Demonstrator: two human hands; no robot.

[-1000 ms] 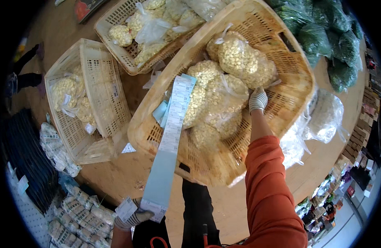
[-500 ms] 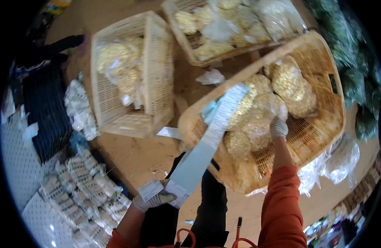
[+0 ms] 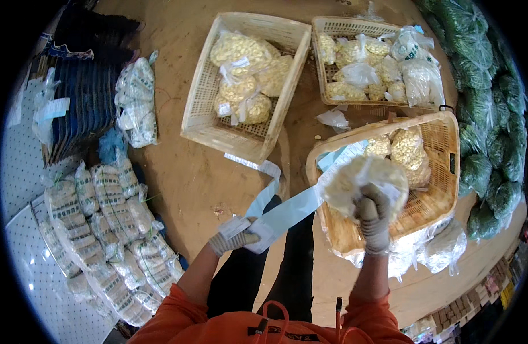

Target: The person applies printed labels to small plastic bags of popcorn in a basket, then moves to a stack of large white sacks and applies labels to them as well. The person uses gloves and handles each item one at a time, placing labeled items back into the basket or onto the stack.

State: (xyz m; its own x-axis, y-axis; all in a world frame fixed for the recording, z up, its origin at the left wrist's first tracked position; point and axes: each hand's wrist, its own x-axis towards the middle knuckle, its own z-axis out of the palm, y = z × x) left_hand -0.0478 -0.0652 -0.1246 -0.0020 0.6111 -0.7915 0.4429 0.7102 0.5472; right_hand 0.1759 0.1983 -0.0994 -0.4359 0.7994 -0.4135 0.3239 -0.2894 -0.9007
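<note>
My left hand [image 3: 234, 238], in a pale knitted glove, is closed on a long strip of labels [image 3: 290, 215] with pale blue backing. One part of the strip runs up to the right into the tan plastic basket [image 3: 452, 146]; another trails toward the upper-left crate. A single white label [image 3: 233, 227] lies across the back of the left glove. My right hand [image 3: 374, 221], also gloved, grips a clear plastic bag of pale yellow pieces [image 3: 341, 186] above the basket, blurred by motion. More bags of the same pieces [image 3: 409, 150] lie in the basket.
Two cream crates, one upper left [image 3: 198, 123] and one upper right [image 3: 318, 63], hold similar bags. Wrapped white packs [image 3: 98, 223] are stacked at the left. Green-filled bags [image 3: 482, 126] line the right. Clear plastic bags [image 3: 442, 246] lie beside the basket.
My right hand has lifted a bag out of the basket toward me. The left hand keeps the label strip. The whole view has shifted, with the crates now farther right.
</note>
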